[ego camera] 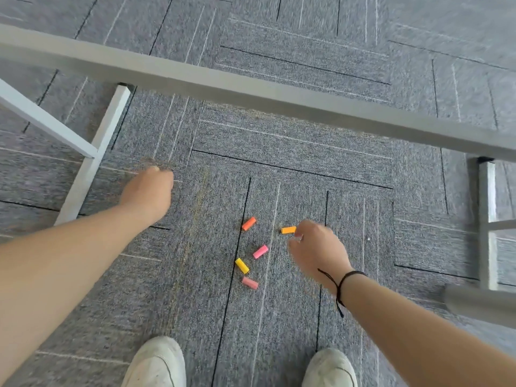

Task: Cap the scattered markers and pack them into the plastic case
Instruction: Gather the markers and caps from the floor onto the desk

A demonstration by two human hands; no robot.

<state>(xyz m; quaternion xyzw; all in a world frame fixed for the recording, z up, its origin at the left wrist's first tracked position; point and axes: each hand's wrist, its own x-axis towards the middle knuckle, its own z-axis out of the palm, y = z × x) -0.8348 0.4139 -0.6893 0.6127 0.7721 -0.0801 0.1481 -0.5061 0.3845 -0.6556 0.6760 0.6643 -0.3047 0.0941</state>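
Observation:
Five short marker caps lie scattered on the grey carpet in front of my feet: an orange-red cap (248, 223), an orange cap (288, 230), a pink cap (260, 251), a yellow cap (241, 265) and a salmon cap (249, 282). My right hand (315, 247), with a black cord round the wrist, reaches down, and its curled fingertips pinch the right end of the orange cap. My left hand (148, 191) is stretched out to the left with its fingers curled under; its back hides what is inside. No markers or plastic case are in view.
A grey table edge (251, 90) crosses the view above the caps. White metal table legs stand at the left (92, 163) and the right (488, 219). My two white shoes (156, 364) are at the bottom edge.

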